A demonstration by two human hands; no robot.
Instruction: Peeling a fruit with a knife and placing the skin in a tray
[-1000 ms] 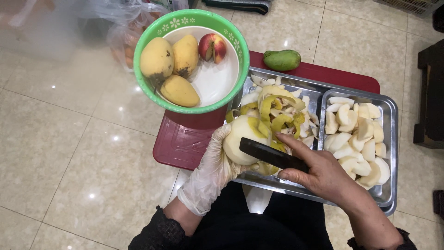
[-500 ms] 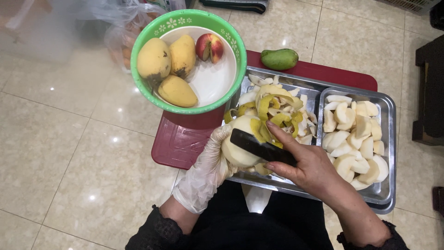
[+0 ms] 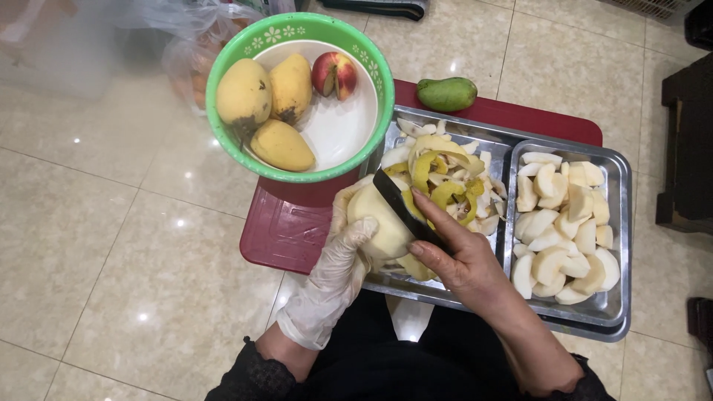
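My left hand (image 3: pixel 338 263), in a thin clear glove, holds a pale, mostly peeled fruit (image 3: pixel 379 219) over the near corner of a steel tray (image 3: pixel 445 297). My bare right hand (image 3: pixel 457 252) grips a black-bladed knife (image 3: pixel 401 204), its blade lying across the fruit's upper side. Behind the blade, curls of yellow-green peel (image 3: pixel 445 174) are piled in the tray's left compartment. The right compartment holds several pale cut fruit pieces (image 3: pixel 564 230).
A green bowl (image 3: pixel 297 33) at the upper left holds three yellow fruits and a red one. A green fruit (image 3: pixel 445 94) lies on the red board (image 3: pixel 286 226) under the tray. Plastic bags sit behind the bowl; dark furniture (image 3: pixel 691 148) stands at the right.
The knife has swung from lying near the tray's front edge up onto the fruit's top. The fruit has turned a little in my left hand.
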